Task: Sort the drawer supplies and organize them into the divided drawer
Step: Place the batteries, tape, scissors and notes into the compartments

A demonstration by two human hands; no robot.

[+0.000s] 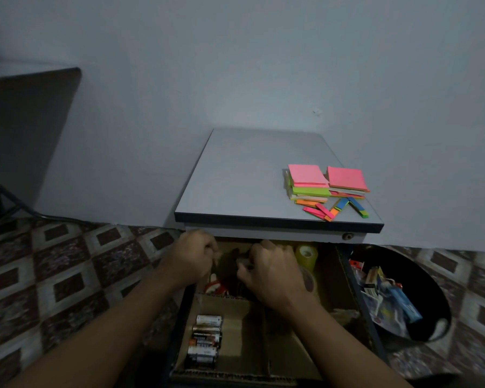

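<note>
Crowding the back of the brown cardboard-divided drawer (244, 345), left hand (192, 256) and right hand (275, 271) were curled, couldn't tell on what, with room beside silver cylindrical batteries (206, 343).

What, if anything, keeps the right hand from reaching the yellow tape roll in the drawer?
Probably yes, it can: the yellow tape roll stands uncovered in the open drawer, just beside the right hand. Only the hand's curled fingers, perhaps holding something, might hinder it.

Sticky notes (328, 182) on cabinet top (235, 177)
</note>
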